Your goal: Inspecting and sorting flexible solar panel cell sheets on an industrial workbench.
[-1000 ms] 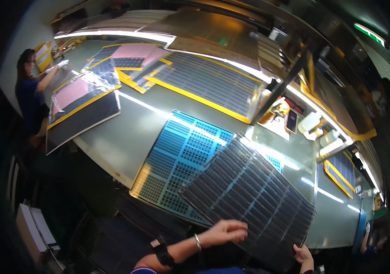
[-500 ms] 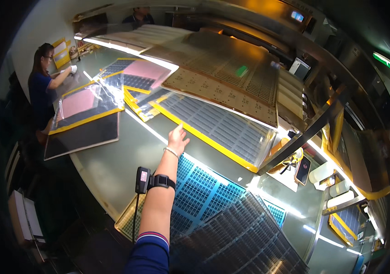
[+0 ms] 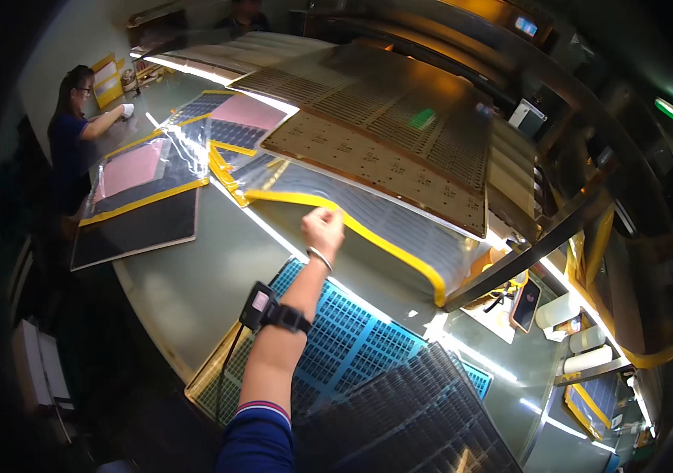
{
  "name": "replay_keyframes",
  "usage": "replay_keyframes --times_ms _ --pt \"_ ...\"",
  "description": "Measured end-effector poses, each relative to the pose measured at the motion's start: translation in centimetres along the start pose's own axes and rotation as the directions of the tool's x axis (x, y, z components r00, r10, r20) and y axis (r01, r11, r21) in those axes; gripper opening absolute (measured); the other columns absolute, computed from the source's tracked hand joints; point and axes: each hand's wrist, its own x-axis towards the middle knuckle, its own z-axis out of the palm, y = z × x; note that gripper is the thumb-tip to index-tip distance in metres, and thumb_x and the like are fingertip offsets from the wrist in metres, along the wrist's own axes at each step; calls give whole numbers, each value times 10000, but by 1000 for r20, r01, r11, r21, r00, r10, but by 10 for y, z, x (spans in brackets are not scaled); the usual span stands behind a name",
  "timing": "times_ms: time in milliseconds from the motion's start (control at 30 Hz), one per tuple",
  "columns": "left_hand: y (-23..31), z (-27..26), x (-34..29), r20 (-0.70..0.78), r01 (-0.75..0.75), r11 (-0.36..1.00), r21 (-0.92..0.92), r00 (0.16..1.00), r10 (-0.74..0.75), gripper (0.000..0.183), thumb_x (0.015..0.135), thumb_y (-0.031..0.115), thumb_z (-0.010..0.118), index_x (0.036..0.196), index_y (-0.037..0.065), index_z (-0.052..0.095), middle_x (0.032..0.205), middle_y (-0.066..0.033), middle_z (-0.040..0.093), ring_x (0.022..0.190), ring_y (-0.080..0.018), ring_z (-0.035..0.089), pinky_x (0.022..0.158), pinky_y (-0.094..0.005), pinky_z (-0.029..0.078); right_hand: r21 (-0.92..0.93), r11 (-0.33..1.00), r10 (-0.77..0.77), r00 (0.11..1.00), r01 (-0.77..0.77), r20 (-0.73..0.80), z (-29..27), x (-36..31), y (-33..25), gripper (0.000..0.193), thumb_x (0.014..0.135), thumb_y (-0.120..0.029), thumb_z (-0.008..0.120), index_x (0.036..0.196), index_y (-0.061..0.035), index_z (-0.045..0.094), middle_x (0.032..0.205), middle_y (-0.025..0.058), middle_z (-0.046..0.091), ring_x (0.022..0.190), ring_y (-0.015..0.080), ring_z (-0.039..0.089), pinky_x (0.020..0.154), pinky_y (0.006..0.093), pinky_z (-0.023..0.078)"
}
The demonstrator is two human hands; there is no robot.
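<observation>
My left hand (image 3: 323, 229) is closed on the yellow taped edge of a clear plastic sheet (image 3: 399, 230). Where the fingers pinch it, the edge bows upward in a wave. Beneath the sheet, a grey patterned area looks blurred and rippled. Under my left forearm lies a blue gridded panel (image 3: 362, 337) on the table. A dark gridded panel (image 3: 407, 410) slants over its lower right part; what supports that panel is out of sight. My right hand is not in view.
A large brown perforated board (image 3: 376, 158) overhangs the sheet's far side. A metal bar (image 3: 510, 264) crosses at right, near a phone (image 3: 525, 306) and white rolls (image 3: 589, 359). At left are yellow-edged sheets (image 3: 139, 169) over a black panel (image 3: 143, 232). A co-worker (image 3: 72, 138) stands beyond.
My left hand has moved slightly right, and its spread fingers have closed on the sheet's yellow edge. That edge, straight before, is now lifted and curved. The view has shifted slightly.
</observation>
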Motion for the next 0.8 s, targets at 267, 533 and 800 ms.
replay_keyframes --times_ms 267,533,800 --pt "22 -51 -107 265 591 780 -205 801 -538 169 776 124 616 650 19 575 569 -37 554 440 -87 507 380 -186 377 -70 994 79 997 -79 -4 -4 4 -18 467 794 -354 612 1095 -7 529 986 96 571 902 216 512 781 338 420" --pt "25 -69 -117 219 611 747 -262 792 -570 199 771 141 638 624 26 570 565 -27 552 457 -81 496 421 -202 380 -135 976 162 985 -169 -63 -9 7 -20 500 785 -363 626 1120 -8 517 1039 105 563 962 232 506 824 351 412" --pt "142 -125 -131 -17 -215 963 -163 976 215 98 819 78 586 770 -4 608 723 -37 606 619 -91 567 577 -220 518 458 881 85 992 -119 94 -27 19 34 358 837 -306 563 1076 -41 535 820 49 564 693 151 532 597 254 424"
